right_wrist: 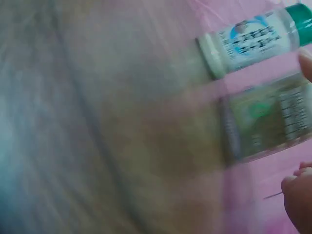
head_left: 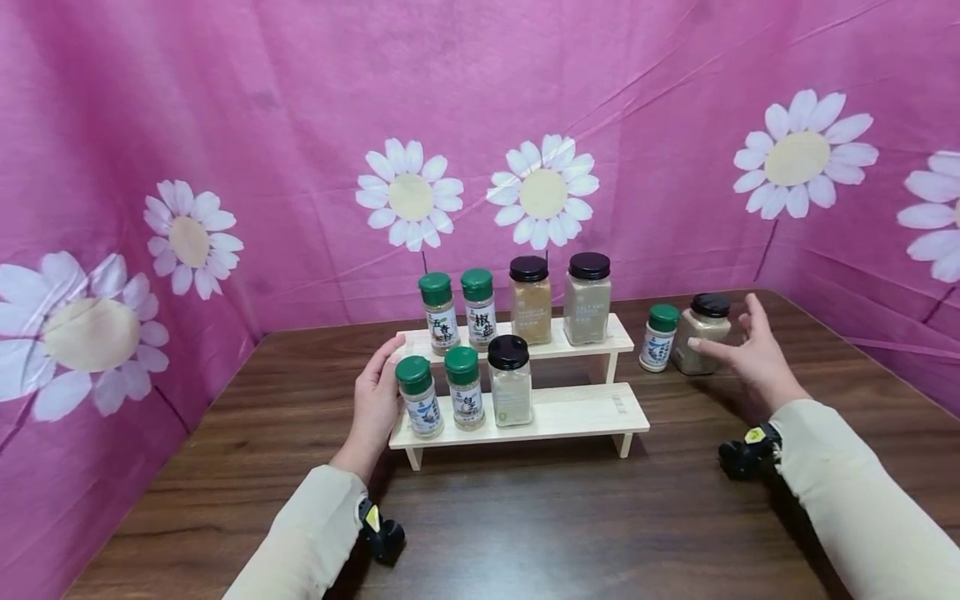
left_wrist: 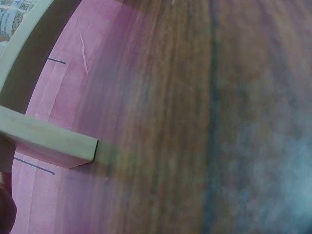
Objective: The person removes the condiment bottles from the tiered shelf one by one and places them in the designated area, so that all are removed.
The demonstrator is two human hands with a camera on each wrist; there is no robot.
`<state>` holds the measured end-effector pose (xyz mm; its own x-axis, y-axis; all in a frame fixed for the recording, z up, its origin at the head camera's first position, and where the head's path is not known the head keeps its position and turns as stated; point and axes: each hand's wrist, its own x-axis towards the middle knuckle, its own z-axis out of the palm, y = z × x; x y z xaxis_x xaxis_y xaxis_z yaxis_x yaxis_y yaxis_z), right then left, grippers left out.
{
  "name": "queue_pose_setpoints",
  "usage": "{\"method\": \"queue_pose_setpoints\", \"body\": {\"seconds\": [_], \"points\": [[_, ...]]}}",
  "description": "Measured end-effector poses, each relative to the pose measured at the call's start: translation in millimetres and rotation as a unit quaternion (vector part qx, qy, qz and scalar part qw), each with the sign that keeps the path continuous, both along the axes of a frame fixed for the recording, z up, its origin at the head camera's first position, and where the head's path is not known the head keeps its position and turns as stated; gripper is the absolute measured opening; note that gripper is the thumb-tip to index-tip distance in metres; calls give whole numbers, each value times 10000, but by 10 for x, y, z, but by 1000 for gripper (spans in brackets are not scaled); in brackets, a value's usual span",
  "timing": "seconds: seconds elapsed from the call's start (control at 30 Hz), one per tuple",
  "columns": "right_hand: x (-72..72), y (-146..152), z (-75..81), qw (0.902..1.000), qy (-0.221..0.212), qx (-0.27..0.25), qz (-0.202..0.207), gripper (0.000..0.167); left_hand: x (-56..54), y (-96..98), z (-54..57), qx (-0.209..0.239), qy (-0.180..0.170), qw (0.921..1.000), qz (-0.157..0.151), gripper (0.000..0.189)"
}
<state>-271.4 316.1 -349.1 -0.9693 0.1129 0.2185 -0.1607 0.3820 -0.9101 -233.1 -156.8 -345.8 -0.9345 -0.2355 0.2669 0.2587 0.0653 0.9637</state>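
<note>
My left hand (head_left: pixel 372 408) is at the left end of a two-step wooden rack (head_left: pixel 577 408), its fingers gripping the end of the upper step. A fingertip (left_wrist: pixel 6 209) shows beside the rack's leg in the left wrist view. On the right, my right hand (head_left: pixel 761 362) is spread around a square black-lidded jar (head_left: pixel 697 342) standing on the table. The thumb (head_left: pixel 708 347) lies across the jar's front, while the other fingers stand apart from its right side. Close by on the jar's left is a green-capped shaker (head_left: pixel 657 340).
The upper step bears green-capped shakers (head_left: pixel 442 321) and black-lidded jars (head_left: pixel 587 304). On the lower step stand two more shakers and a pale jar (head_left: pixel 512 392), with bare wood to their right. A pink flowered cloth (head_left: pixel 315 167) hangs behind the brown table (head_left: pixel 510 517).
</note>
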Motion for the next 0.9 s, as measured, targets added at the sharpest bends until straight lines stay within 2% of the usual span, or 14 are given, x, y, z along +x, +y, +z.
{"method": "queue_pose_setpoints", "body": {"seconds": [0.17,0.3,0.4,0.43,0.53,0.63,0.67,0.73,0.9], "points": [[115,-90,226,9972,-111,-736,-67,95,-2,-11,11,55,143,9999,31,34],[258,-231,322,9864,-91,-1643,5,85,13,-6,11,7,182,9998,53,34],[340,-353,370,9783,-48,-2048,-303,77,21,0,7,29,211,9997,86,34],[315,-341,344,9761,-25,-2128,-446,75,19,1,7,21,213,9997,102,34],[378,-409,383,9659,106,-2490,-700,58,8,6,9,50,223,9997,86,34],[450,-451,400,9442,288,-3265,-340,47,-3,11,5,109,256,9996,95,33],[522,-513,443,9377,304,-3458,-172,44,-3,13,4,148,276,9995,97,33],[574,-550,450,9279,239,-3719,133,43,-4,15,-4,209,304,9993,102,33],[699,-681,533,9271,127,-3674,728,45,-13,30,-22,220,325,9992,95,33]]}}
